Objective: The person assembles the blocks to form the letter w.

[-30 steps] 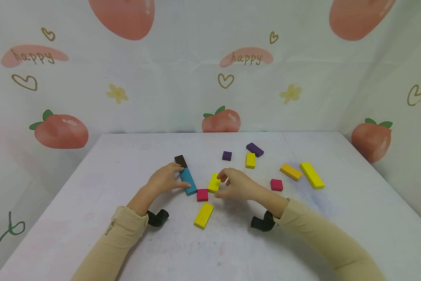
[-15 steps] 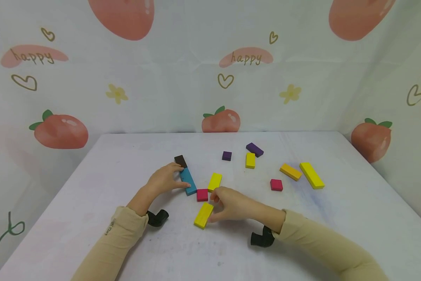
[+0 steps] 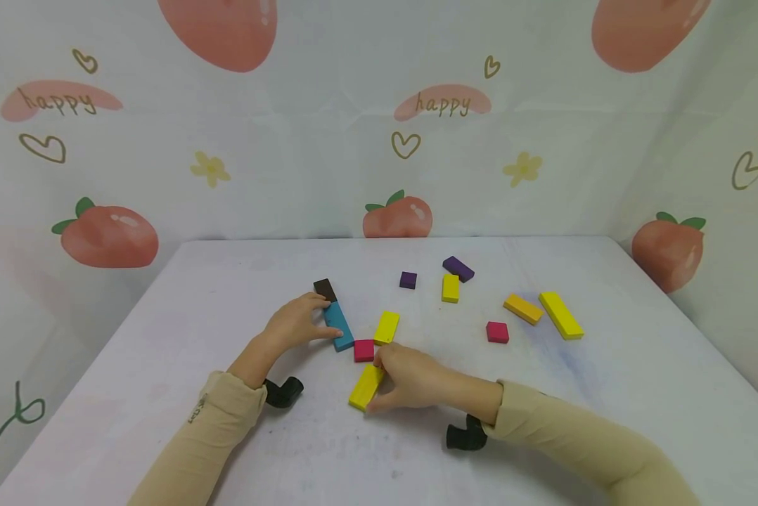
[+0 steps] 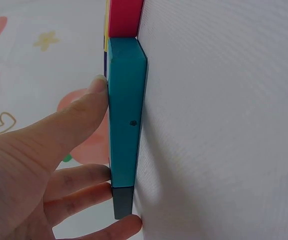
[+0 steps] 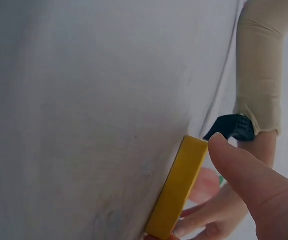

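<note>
My left hand (image 3: 295, 322) rests along a blue wooden block (image 3: 339, 325), thumb and fingertips touching its side. A dark brown block (image 3: 325, 289) meets the far end of the blue one, and a red block (image 3: 364, 351) sits at its near end. My right hand (image 3: 413, 379) holds a yellow block (image 3: 363, 388) lying just in front of the red block. In the right wrist view the thumb is at one end of this yellow block (image 5: 178, 187) and a fingertip shows at the other. Another yellow block (image 3: 387, 327) lies behind the right hand.
Farther back on the white table (image 3: 259, 263) are a small purple block (image 3: 408, 280), a longer purple block (image 3: 458, 268) and a short yellow block (image 3: 451, 288). At right lie a red block (image 3: 497, 332), an orange block (image 3: 523, 309) and a long yellow block (image 3: 561, 315).
My right hand has moved from beside the rear yellow block toward me and now grips the front yellow block. The left hand and the blocks have stayed in place.
</note>
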The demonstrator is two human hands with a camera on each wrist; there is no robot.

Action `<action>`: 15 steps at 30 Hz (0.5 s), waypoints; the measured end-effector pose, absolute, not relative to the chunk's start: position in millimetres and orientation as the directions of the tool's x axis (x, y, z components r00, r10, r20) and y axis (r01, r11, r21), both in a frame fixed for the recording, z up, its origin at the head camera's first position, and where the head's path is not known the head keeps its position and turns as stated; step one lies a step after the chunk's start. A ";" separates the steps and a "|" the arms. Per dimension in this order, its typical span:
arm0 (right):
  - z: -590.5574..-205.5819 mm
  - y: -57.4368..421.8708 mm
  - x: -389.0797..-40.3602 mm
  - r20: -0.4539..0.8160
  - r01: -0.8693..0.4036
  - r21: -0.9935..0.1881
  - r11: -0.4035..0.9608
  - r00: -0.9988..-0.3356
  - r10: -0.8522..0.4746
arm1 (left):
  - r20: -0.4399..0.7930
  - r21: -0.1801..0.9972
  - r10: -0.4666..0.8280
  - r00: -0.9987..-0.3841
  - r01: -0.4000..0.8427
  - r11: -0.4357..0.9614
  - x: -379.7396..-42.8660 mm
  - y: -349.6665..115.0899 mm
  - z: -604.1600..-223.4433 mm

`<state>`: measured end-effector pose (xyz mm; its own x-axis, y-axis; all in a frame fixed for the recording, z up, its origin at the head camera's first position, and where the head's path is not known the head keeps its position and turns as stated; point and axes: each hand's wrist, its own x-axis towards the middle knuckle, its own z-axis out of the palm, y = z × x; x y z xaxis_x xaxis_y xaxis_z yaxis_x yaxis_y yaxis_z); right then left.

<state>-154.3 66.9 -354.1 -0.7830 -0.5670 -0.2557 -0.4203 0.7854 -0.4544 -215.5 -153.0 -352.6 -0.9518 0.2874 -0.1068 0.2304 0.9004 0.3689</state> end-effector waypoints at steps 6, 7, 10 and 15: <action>-355.6 61.6 -152.7 -0.235 -0.462 -0.384 0.800 -0.789 -0.568 | -0.071 0.372 0.308 -0.949 0.262 0.891 -223.5 -159.8 -364.0; -355.5 60.9 -152.6 -0.232 -0.469 -0.370 0.802 -0.790 -0.568 | -0.071 0.369 0.310 -0.948 0.264 0.891 -223.8 -160.1 -364.3; -355.9 59.1 -152.2 -0.230 -0.481 -0.341 0.808 -0.791 -0.568 | -0.072 0.370 0.309 -0.948 0.262 0.891 -224.2 -160.0 -364.5; -354.0 58.3 -150.7 -0.233 -0.488 -0.322 0.811 -0.790 -0.568 | -0.095 0.375 0.294 -0.951 0.240 0.895 -217.3 -154.4 -354.2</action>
